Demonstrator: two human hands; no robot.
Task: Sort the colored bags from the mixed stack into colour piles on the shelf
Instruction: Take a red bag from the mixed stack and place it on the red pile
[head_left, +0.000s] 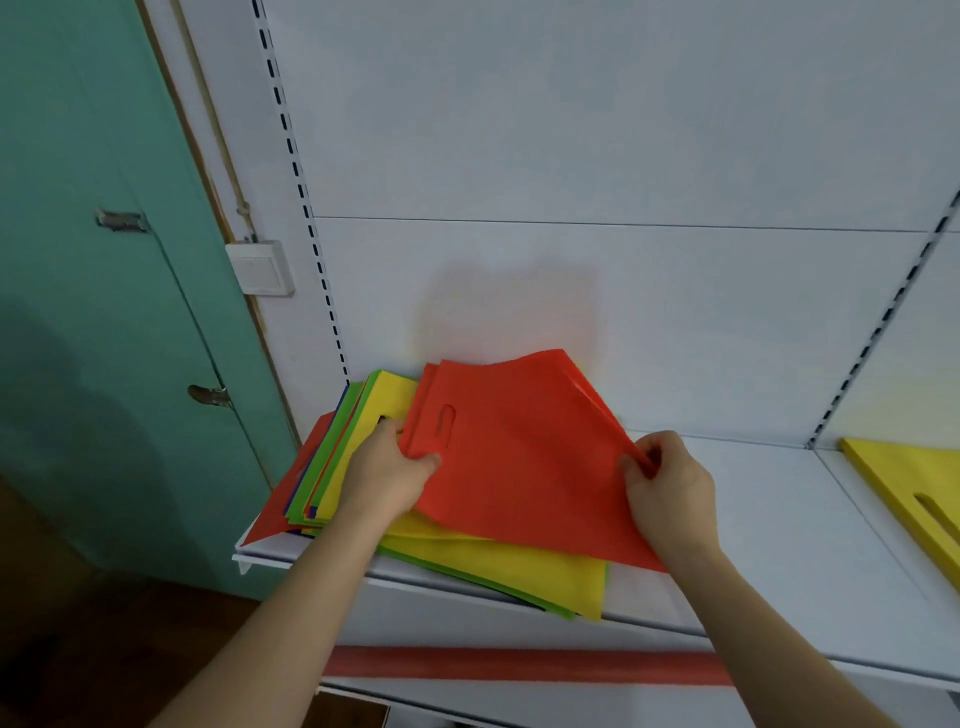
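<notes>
Your left hand (387, 470) pinches the red bag (524, 457) near its handle slot, and your right hand (667, 486) pinches its right edge. The bag sits raised over the mixed stack (457, 551) on the white shelf (769, 525). A yellow bag (914, 499) lies well apart, right.

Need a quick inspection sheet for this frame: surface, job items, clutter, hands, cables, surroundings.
Surface: white shelf, bare white back panel behind it.
Job's things: orange bag lifted off the mixed stack, whose top shows yellow, with green, blue and orange edges; yellow bag lies apart at right.
Clutter: nothing seen.
Hands: left hand grips the orange bag's edge near the handle slot; right hand pinches its right edge.
Cables: thin conduit runs down to the wall switch.
Surroundings: teal door at left; red strip below the shelf.
</notes>
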